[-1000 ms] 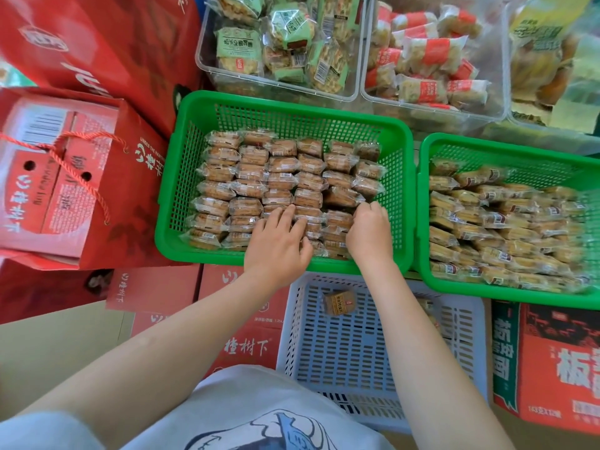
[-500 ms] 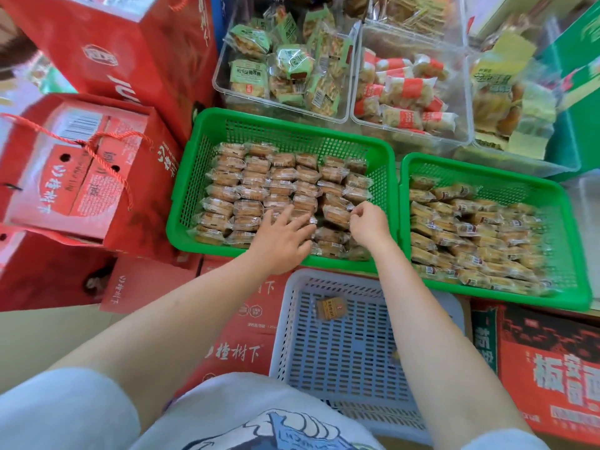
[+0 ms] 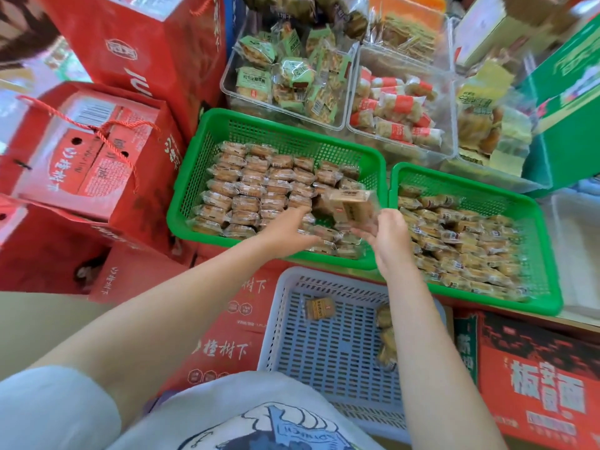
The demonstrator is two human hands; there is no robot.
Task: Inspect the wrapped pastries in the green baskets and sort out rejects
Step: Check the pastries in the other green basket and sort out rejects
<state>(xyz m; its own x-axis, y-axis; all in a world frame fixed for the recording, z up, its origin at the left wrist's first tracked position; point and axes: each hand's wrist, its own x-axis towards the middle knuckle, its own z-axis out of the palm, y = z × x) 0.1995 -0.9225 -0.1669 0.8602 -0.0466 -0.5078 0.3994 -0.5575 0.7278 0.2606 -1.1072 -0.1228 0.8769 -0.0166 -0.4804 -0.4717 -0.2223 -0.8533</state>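
Observation:
Two green baskets stand side by side, the left basket (image 3: 207, 177) and the right basket (image 3: 548, 254), both full of rows of clear-wrapped brown pastries. My right hand (image 3: 389, 241) holds one wrapped pastry (image 3: 352, 204) lifted above the left basket's right end. My left hand (image 3: 289, 232) rests on the pastries at that basket's near edge, fingers extended. Below them sits a pale blue-grey basket (image 3: 276, 323) with one wrapped pastry (image 3: 319, 308) on its floor and a few more (image 3: 386, 339) partly hidden by my right forearm.
Red gift boxes (image 3: 87, 151) with rope handles are stacked at the left. Clear bins of green-labelled snacks (image 3: 292, 79) and red-labelled snacks (image 3: 396, 112) stand behind the baskets. A red carton (image 3: 535, 384) lies at the lower right, a green box (image 3: 568, 102) at the far right.
My right hand has picked one pastry out of the left basket and raised it. My left hand stays on the rows. The view has pulled back and tilted.

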